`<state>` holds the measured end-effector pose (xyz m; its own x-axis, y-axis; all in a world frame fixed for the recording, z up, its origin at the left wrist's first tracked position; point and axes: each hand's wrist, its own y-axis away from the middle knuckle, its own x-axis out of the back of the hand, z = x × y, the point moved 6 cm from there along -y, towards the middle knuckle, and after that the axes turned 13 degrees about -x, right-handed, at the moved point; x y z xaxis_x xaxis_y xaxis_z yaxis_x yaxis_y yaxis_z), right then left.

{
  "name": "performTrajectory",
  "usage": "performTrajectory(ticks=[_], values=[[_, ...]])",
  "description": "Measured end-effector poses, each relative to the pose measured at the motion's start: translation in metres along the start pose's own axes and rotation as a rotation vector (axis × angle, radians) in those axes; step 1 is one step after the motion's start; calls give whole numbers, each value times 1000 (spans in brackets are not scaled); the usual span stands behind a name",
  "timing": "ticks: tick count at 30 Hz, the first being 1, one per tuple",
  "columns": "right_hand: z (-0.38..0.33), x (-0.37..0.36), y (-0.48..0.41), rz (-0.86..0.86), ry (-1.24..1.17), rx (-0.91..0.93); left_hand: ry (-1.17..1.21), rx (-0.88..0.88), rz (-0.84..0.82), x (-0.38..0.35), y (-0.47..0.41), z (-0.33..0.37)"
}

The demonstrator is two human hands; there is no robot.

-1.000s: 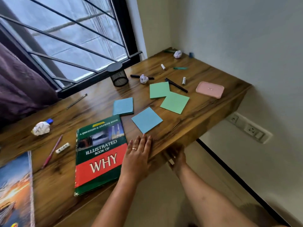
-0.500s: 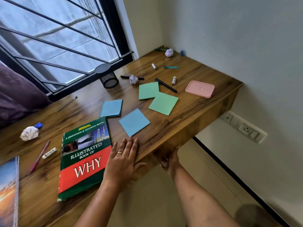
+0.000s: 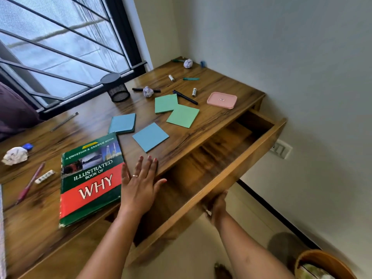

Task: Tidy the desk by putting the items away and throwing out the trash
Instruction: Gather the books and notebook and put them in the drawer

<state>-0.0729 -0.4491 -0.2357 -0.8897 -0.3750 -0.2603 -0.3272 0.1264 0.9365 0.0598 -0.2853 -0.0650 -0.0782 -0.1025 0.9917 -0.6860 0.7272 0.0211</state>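
My left hand (image 3: 141,182) lies flat with spread fingers on the wooden desk (image 3: 211,121) edge, beside the green and red book (image 3: 90,178). My right hand (image 3: 216,206) grips the underside of the drawer front (image 3: 231,178); the drawer stands pulled out and looks bare inside. Blue note pads (image 3: 150,136) and green note pads (image 3: 183,115) lie mid-desk. Crumpled paper balls sit at the left (image 3: 15,156), the middle (image 3: 148,91) and the far corner (image 3: 188,63). Black pens (image 3: 185,97), small markers (image 3: 193,92) and a pink tray (image 3: 222,100) lie near the back right.
A black mesh pen cup (image 3: 117,89) stands by the window bars. A pink pen (image 3: 30,183), an eraser (image 3: 44,176) and a grey pencil (image 3: 64,121) lie at the left. A brown round bin (image 3: 322,264) stands on the floor at lower right. The wall carries a socket (image 3: 280,148).
The drawer has slid out from under the desk, pulled by my right hand on its front. My left hand has stayed pressed on the desk edge.
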Motion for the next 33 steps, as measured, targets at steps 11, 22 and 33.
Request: performTrajectory(ticks=[11,22,33], values=[[-58,11,190,604,977,1335,432,-65,-278,-27,137,115],[19,70,200,610,1948,986,517,-99,-328,-6,196,174],[28,70,215,644,2090,884,595,-89,-408,3,210,171]])
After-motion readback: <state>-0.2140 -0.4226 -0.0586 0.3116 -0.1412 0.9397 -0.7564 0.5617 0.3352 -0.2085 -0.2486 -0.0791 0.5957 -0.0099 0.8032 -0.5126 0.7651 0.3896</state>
